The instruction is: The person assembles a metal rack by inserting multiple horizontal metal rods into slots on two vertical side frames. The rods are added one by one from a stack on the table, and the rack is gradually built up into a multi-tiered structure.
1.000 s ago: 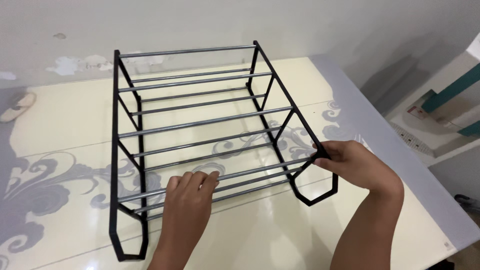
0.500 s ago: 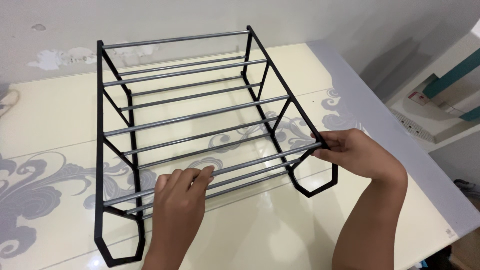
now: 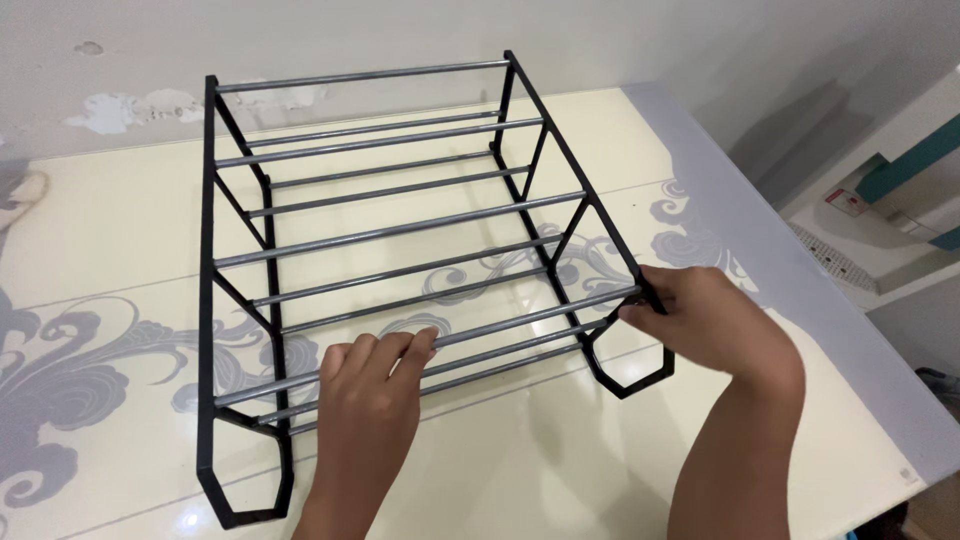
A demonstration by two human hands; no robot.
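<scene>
Cream glossy table (image 3: 560, 470) by white wall — both hands, left (image 3: 368, 385); right (image 3: 705, 320), grip black rack (image 3: 400, 235).

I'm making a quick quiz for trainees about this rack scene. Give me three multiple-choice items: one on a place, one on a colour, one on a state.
1. Where is the right hand?
A. At the rack's right side frame, at a rod's end
B. On the floor
C. On the far top rod

2. What colour are the side frames of the rack?
A. White
B. Black
C. Red

3. What is the left hand doing?
A. Hanging free
B. Lying flat on the floor
C. Fingers curled over a near metal rod

Answers: 1 A, its fingers meet the frame there; 2 B, both frames look black; 3 C, fingertips wrap that rod.
</scene>
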